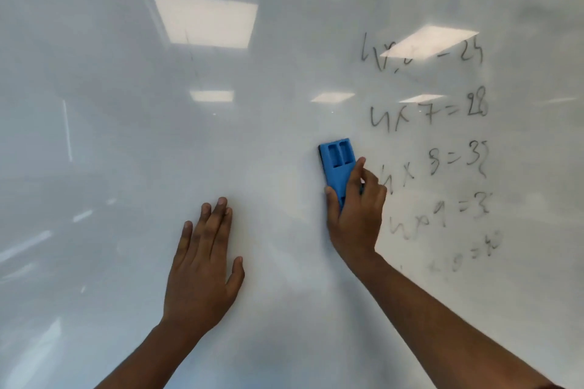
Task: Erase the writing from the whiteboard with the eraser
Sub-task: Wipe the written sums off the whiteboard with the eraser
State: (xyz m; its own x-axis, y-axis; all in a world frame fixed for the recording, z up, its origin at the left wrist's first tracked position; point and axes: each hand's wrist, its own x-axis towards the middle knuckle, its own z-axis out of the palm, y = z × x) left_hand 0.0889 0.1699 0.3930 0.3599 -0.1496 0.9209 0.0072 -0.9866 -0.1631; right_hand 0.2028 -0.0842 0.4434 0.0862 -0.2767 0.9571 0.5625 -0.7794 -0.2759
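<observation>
Right of the frame's centre, the right hand (pixel 355 211) clamped a blue eraser (pixel 339 167) against the whiteboard (pixel 126 136) beside smeared sums (pixel 429 142) that a rightward wipe would likely clear, while the left hand (pixel 202 265) lay flat, fingers together.

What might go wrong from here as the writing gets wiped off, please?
The writing is already smeared, so further passes may leave grey haze. The right hand holds only the lower end of the eraser, which could tilt and wipe unevenly. The left hand, flat on the whiteboard, might leave marks.
</observation>
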